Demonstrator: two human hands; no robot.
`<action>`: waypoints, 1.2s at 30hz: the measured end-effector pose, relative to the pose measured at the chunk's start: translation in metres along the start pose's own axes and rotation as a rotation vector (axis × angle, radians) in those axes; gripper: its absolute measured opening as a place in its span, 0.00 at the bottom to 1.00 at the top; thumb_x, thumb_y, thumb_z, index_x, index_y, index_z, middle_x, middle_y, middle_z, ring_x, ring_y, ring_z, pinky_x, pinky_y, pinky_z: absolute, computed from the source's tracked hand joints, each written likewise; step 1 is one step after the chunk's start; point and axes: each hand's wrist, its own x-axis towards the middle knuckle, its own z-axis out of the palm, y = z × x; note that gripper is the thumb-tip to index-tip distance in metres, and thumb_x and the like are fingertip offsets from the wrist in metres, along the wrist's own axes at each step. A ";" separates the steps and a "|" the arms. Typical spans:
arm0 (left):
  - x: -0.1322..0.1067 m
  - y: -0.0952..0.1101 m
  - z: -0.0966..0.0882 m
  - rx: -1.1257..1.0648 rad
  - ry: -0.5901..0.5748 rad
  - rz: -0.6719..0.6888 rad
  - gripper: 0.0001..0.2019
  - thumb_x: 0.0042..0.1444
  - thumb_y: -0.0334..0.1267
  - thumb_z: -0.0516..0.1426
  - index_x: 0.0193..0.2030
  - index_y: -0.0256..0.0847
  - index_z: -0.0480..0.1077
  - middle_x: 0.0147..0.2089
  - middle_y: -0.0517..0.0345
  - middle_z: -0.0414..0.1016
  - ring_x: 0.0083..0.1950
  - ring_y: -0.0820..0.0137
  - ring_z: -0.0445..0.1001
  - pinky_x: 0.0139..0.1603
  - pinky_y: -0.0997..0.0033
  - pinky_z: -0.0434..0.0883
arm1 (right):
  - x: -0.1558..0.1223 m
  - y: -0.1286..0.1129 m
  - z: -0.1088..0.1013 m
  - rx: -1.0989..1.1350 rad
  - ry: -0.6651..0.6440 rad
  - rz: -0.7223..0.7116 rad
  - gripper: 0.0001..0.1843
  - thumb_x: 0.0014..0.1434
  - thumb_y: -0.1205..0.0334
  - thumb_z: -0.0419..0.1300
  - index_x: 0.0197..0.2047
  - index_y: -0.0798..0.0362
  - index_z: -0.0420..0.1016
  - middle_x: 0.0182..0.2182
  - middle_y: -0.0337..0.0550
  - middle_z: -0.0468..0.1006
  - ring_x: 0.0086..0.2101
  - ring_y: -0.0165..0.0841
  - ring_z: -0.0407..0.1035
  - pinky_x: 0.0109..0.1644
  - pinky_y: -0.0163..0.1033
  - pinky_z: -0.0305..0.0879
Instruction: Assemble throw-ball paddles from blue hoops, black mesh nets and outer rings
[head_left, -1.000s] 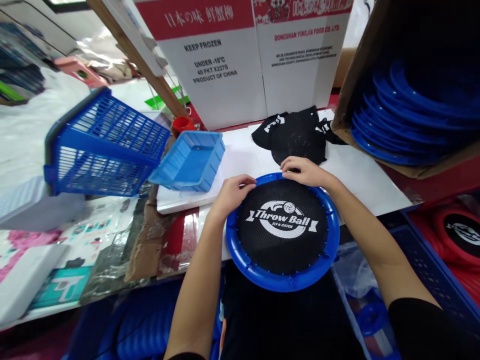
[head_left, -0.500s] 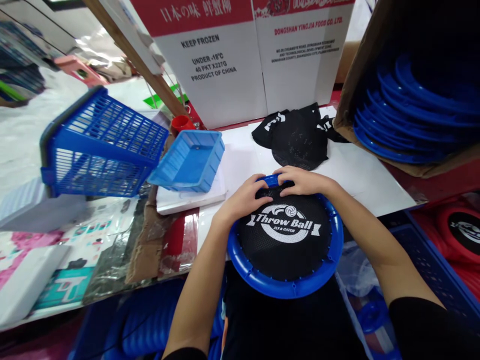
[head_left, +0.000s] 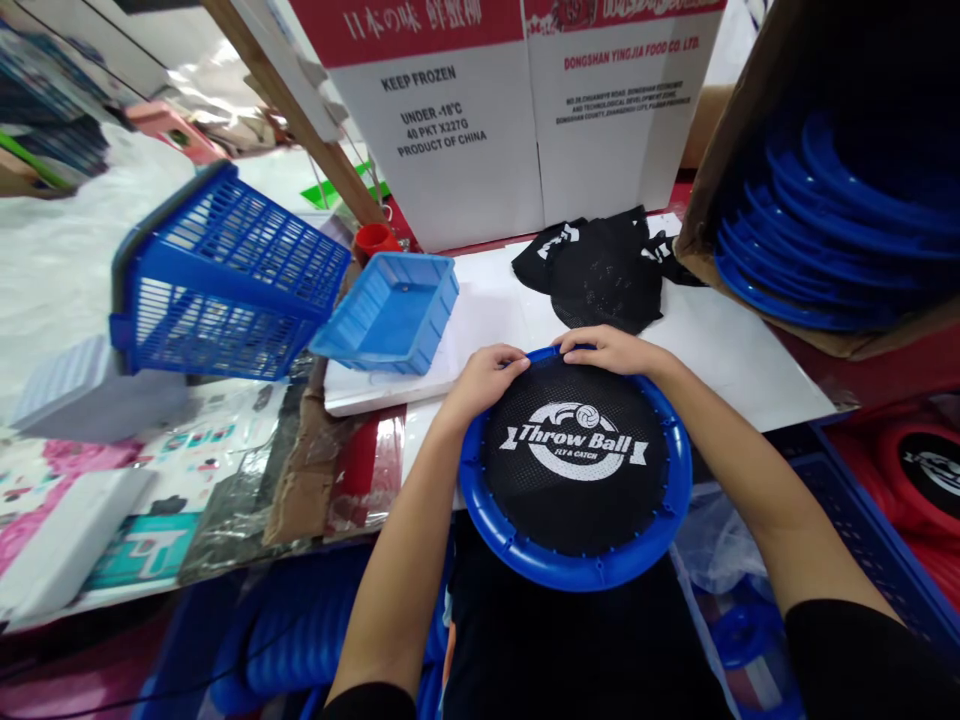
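The disc [head_left: 577,510], blue-rimmed with a black mesh face reading "Throw Ball", lies toward the person's body from both hands, its near part out over the lap and its far part by the edge of the white-covered table [head_left: 720,350]. Being round, it has no long axis; its print runs nearly level, left to right, facing up. The left hand [head_left: 491,378] and the right hand [head_left: 611,350] meet the blue rim [head_left: 679,470] at its far side, with a short bare stretch between them, so neither is nearer: both touch it. The left grip pinches the rim between thumb and bent fingers; the right grip has its fingers curled over the rim, thumb along the inner edge. How hard either presses, I cannot tell, and the underside is hidden. Just beyond the right hand lie black mesh pieces [head_left: 604,275]; farther right, a carton [head_left: 690,240] holds blue rings [head_left: 810,260]. A light blue tray [head_left: 435,320] sits beyond the left hand, to its left.
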 end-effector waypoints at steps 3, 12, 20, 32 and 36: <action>0.002 -0.001 -0.002 0.050 -0.020 -0.003 0.09 0.58 0.42 0.59 0.34 0.41 0.79 0.43 0.49 0.84 0.47 0.59 0.79 0.56 0.56 0.73 | 0.002 0.001 0.001 0.012 0.017 0.005 0.17 0.63 0.46 0.62 0.43 0.50 0.82 0.53 0.47 0.83 0.56 0.45 0.74 0.66 0.55 0.63; -0.006 0.008 -0.005 -0.014 -0.061 0.069 0.09 0.57 0.45 0.62 0.36 0.42 0.77 0.44 0.53 0.83 0.50 0.60 0.78 0.58 0.56 0.72 | 0.008 0.002 0.000 -0.013 0.009 0.051 0.13 0.63 0.52 0.62 0.42 0.51 0.83 0.52 0.47 0.84 0.52 0.43 0.75 0.63 0.54 0.66; 0.002 0.001 -0.011 -0.106 -0.124 -0.094 0.14 0.56 0.48 0.62 0.40 0.39 0.81 0.40 0.52 0.84 0.43 0.62 0.78 0.49 0.61 0.73 | 0.015 0.003 -0.007 0.001 -0.070 0.062 0.12 0.64 0.54 0.61 0.41 0.52 0.83 0.52 0.47 0.84 0.51 0.41 0.75 0.63 0.51 0.67; 0.006 0.001 -0.003 0.098 -0.054 -0.028 0.08 0.58 0.41 0.59 0.35 0.41 0.79 0.40 0.52 0.83 0.44 0.60 0.78 0.53 0.58 0.73 | 0.014 0.000 0.005 -0.371 0.044 0.006 0.12 0.66 0.64 0.58 0.42 0.53 0.84 0.46 0.49 0.85 0.47 0.41 0.77 0.57 0.47 0.70; 0.005 0.000 0.000 0.148 -0.036 0.019 0.08 0.59 0.41 0.58 0.36 0.42 0.79 0.42 0.51 0.83 0.46 0.59 0.78 0.53 0.58 0.74 | 0.012 -0.002 0.006 -0.451 0.059 -0.020 0.12 0.67 0.63 0.57 0.41 0.53 0.84 0.42 0.49 0.84 0.45 0.41 0.76 0.55 0.46 0.69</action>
